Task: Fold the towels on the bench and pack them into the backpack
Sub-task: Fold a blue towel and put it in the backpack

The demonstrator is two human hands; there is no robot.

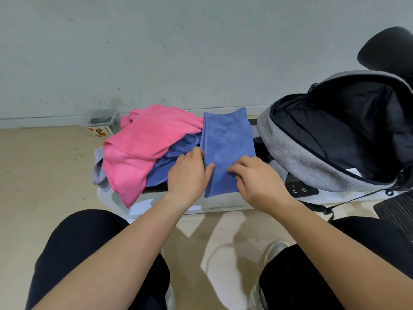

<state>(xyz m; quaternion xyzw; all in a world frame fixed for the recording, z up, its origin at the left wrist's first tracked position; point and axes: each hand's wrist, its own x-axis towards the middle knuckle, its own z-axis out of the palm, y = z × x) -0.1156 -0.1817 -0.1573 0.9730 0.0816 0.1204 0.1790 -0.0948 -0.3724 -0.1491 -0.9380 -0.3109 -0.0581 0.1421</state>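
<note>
A blue towel (225, 142), folded into a long strip, lies on the bench (223, 205) in front of me. My left hand (190, 173) holds the strip's left edge, thumb on top and fingers along the side. My right hand (257, 177) has its fingertips curled on the strip's right edge near the front. To the left lies a heap with a pink towel (138, 148) on top, another blue towel (169, 162) under it and a grey one (99, 168) at the far left. A grey backpack (297, 151) lies open on the right, its black inside showing.
A black chair (388, 52) stands behind the backpack, and part of its seat shows at the right edge. A small clear box (100, 123) sits on the floor by the wall. My knees in dark trousers are below the bench.
</note>
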